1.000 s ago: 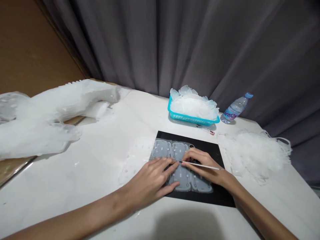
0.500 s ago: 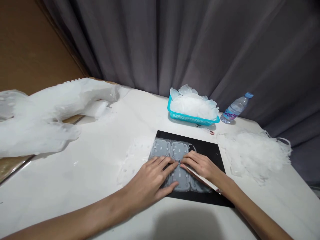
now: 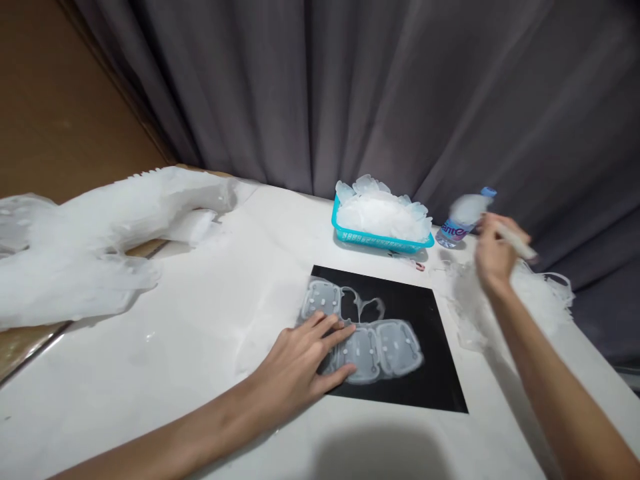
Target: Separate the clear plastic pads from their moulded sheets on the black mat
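Observation:
My left hand (image 3: 313, 357) lies flat with fingers spread, holding down a translucent moulded plastic sheet (image 3: 400, 348) of rounded panels. Under that sheet is a black mat (image 3: 415, 293). At the sheet's far side, one spot is only a thin, empty outline (image 3: 371, 308). My right hand (image 3: 495, 250) is raised off the mat near the bottle, blurred by motion. It is closed on a slim whitish stick-like tool (image 3: 517, 241). A blurred pale translucent piece (image 3: 469, 208) shows at its fingertips, in front of the bottle; whether the fingers grip it is unclear.
A turquoise basket (image 3: 383, 241) heaped with translucent pieces stands at the back. Beside it is a water bottle (image 3: 453, 232). Thin plastic scraps (image 3: 543, 297) are piled at right. White plastic sheets (image 3: 105, 233) lie heaped at left, before a brown board (image 3: 60, 100). A grey curtain (image 3: 240, 87) hangs behind.
My right hand has lifted off the sheet and swung right and away, towards the bottle, carrying the tool. One far panel has gone from its outline. My left hand has stayed in place.

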`<state>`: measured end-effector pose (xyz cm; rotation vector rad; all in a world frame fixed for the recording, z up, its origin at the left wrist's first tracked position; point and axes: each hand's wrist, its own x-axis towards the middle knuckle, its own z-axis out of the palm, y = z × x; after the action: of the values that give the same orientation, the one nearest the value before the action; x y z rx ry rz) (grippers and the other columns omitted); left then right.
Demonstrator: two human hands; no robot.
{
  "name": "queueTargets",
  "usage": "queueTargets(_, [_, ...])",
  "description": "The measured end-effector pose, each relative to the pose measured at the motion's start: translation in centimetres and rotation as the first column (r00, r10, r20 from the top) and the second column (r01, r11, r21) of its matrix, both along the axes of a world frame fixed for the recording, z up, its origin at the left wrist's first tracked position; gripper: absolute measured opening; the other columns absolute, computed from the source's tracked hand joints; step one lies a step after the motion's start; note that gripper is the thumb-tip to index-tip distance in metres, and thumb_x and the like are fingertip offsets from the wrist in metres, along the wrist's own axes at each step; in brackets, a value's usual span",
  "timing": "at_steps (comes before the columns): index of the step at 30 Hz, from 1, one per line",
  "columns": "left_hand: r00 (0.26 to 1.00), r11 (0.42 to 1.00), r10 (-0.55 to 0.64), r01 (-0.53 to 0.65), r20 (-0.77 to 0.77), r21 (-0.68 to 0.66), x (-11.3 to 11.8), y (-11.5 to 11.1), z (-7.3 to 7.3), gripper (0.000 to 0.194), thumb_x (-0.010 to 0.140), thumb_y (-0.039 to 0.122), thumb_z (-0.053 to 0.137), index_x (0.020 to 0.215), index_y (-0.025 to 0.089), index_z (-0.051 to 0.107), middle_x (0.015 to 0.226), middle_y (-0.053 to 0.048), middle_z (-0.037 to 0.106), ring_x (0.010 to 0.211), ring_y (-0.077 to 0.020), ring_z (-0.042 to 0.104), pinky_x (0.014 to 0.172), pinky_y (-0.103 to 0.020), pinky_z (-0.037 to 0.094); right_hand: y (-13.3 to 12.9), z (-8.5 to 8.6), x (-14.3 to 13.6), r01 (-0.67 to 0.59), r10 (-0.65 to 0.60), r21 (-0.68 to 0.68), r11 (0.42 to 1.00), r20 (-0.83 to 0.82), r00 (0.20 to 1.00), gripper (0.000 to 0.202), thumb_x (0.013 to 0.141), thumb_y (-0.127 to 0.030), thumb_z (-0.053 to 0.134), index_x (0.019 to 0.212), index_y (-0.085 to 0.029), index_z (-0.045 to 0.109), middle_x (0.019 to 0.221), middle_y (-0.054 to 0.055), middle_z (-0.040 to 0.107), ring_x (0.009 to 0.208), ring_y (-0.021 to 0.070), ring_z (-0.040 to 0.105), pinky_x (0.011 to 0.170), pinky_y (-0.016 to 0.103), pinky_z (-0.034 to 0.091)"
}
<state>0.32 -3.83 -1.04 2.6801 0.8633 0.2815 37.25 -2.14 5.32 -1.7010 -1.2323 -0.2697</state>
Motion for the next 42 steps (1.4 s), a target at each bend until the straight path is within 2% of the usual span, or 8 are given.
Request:
queueTargets(3, [0.999, 0.999, -0.049, 0.049, 0.013, 0.0, -0.1, 0.1, 0.3, 0.051, 0.1, 0.051, 0.058, 0.145, 0.027, 0.056, 0.135, -0.008, 0.065, 0.124, -0.032, 0.06, 0.079, -0.039, 0.059, -1.6, 1.1, 3.6, 0.211, -0.222, 0.087, 0.974, 0.153, 0.963, 0.045, 0.102, -0.046, 0.047, 0.089, -0.011, 0.073, 0.091, 0.019, 0.07, 0.097, 0.0326, 0.066, 0.09, 0.05, 0.049])
queueTargets(7, [0.994, 0.998, -0.067, 0.069, 0.082, -0.012, -0.5, 0.3, 0.5, 0.047, 0.1, 0.046, 0.06, 0.143, 0.026, 0.057, 0.13, -0.008, 0.065, 0.12, -0.0305, 0.062, 0.084, -0.041, 0.06, -4.1, -2.5, 0.6, 0.054, -0.057, 0.017, 0.998, 0.245, 0.968, 0.037, 0.103, -0.043, 0.048, 0.097, -0.017, 0.075, 0.096, 0.012, 0.071, 0.093, 0.0271, 0.067, 0.087, 0.044, 0.053])
queueTargets(10, [0.984, 0.994, -0.082, 0.093, 0.161, -0.059, -0.8, 0.5, 1.0, 0.043, 0.102, 0.042, 0.058, 0.142, 0.026, 0.055, 0.134, -0.009, 0.062, 0.119, -0.0275, 0.065, 0.092, -0.041, 0.06, -4.8, -5.5, -2.9, -0.181, 0.217, -0.15, 0.972, 0.277, 0.936, 0.033, 0.105, -0.037, 0.046, 0.116, -0.02, 0.073, 0.099, 0.012, 0.067, 0.091, 0.0266, 0.066, 0.086, 0.043, 0.054])
queueTargets(16, [0.996, 0.997, -0.043, 0.039, 0.075, 0.063, -2.2, 0.8, 2.0, 0.031, 0.105, 0.037, 0.05, 0.126, 0.018, 0.064, 0.124, -0.014, 0.066, 0.112, -0.032, 0.066, 0.093, -0.05, 0.059, -6.2, -5.7, -7.1, -0.512, 0.53, -0.341, 0.789, -0.047, 0.847, 0.033, 0.103, -0.032, 0.056, 0.136, -0.026, 0.061, 0.097, 0.007, 0.066, 0.085, 0.0234, 0.065, 0.082, 0.038, 0.052])
queueTargets(20, [0.999, 0.988, -0.038, 0.033, 0.031, 0.148, -4.1, 0.5, 1.6, 0.033, 0.105, 0.032, 0.05, 0.133, 0.02, 0.064, 0.125, -0.012, 0.07, 0.112, -0.032, 0.069, 0.091, -0.05, 0.06, -6.0, -4.3, -11.8, -0.705, 0.602, -0.384, 0.596, -0.367, 0.709, 0.018, 0.101, -0.039, 0.062, 0.113, -0.026, 0.067, 0.092, 0.003, 0.068, 0.08, 0.0198, 0.065, 0.074, 0.032, 0.05])
queueTargets(23, [0.996, 0.984, -0.047, 0.033, 0.077, 0.177, -5.0, 0.2, 0.8, 0.039, 0.105, 0.033, 0.052, 0.14, 0.017, 0.059, 0.132, -0.012, 0.071, 0.118, -0.0311, 0.069, 0.097, -0.049, 0.059, -4.8, -4.1, -15.2, -0.811, 0.711, -0.37, 0.453, -0.398, 0.58, 0.015, 0.102, -0.037, 0.061, 0.099, -0.023, 0.068, 0.092, 0.002, 0.067, 0.082, 0.018, 0.063, 0.076, 0.031, 0.049])
queueTargets(26, [0.995, 0.982, -0.039, 0.022, 0.09, 0.185, -5.2, 0.0, 0.3, 0.042, 0.105, 0.036, 0.053, 0.14, 0.014, 0.059, 0.132, -0.013, 0.071, 0.12, -0.0317, 0.069, 0.099, -0.049, 0.059, -3.8, -4.6, -17.3, -0.843, 0.78, -0.37, 0.391, -0.352, 0.517, 0.01, 0.102, -0.031, 0.061, 0.098, -0.023, 0.066, 0.097, 0.002, 0.066, 0.092, 0.0184, 0.062, 0.084, 0.032, 0.048])
queueTargets(42, [0.997, 0.99, -0.049, 0.04, 0.064, 0.137, -4.9, 0.1, 0.7, 0.037, 0.104, 0.034, 0.054, 0.136, 0.016, 0.06, 0.121, -0.012, 0.072, 0.11, -0.0287, 0.071, 0.086, -0.044, 0.064, -4.0, -5.3, -18.5, -0.723, 0.881, -0.548, 0.42, 0.054, 0.471, 0.016, 0.109, -0.023, 0.043, 0.114, -0.021, 0.059, 0.107, 0.009, 0.064, 0.102, 0.0223, 0.062, 0.087, 0.036, 0.056])
